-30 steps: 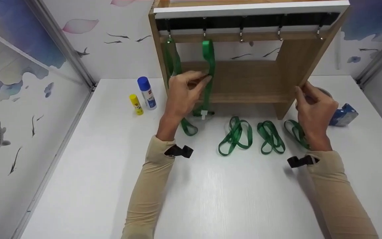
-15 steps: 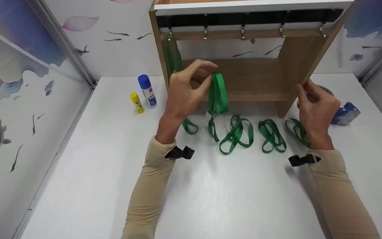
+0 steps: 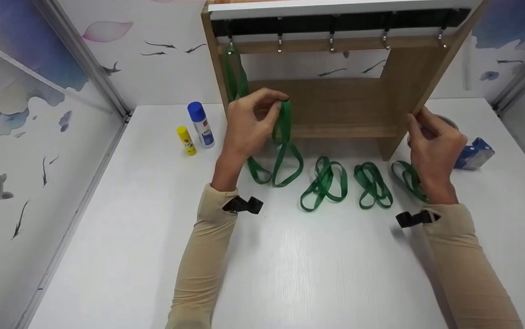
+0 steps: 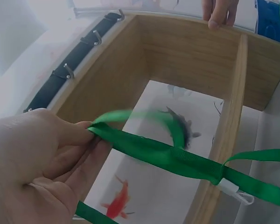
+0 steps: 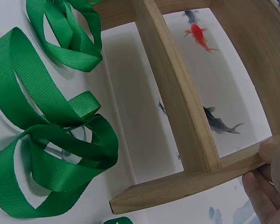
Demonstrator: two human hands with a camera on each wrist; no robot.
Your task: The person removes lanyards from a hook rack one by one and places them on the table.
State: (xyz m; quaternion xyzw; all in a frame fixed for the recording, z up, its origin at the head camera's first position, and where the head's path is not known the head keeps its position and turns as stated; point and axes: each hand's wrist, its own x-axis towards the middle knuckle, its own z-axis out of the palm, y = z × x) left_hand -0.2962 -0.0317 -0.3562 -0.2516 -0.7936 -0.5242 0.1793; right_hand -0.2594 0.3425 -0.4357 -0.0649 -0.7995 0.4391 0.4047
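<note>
In the head view my left hand (image 3: 249, 123) pinches the top of a green lanyard (image 3: 282, 123) between thumb and fingers, below the second hook (image 3: 280, 45). The lanyard hangs down in a loop toward the table; a white plastic clip (image 4: 231, 189) on it shows in the left wrist view. Another green lanyard (image 3: 231, 73) hangs from the leftmost hook, partly behind that hand. With thumb and fingers, my right hand (image 3: 437, 151) grips the right side panel of the wooden rack (image 3: 427, 82). Coiled green lanyards (image 3: 373, 185) lie on the table before the rack.
A blue-capped glue bottle (image 3: 201, 124) and a yellow glue stick (image 3: 186, 140) stand left of the rack. Beside my right hand sits a blue object (image 3: 475, 154), with a round item partly hidden behind the hand. Several metal hooks line the black strip (image 3: 358, 23).
My left hand has come down and away from the second hook with the lanyard, then back slightly left. The lanyard's lower loop swings and spreads. My right hand stays on the panel.
</note>
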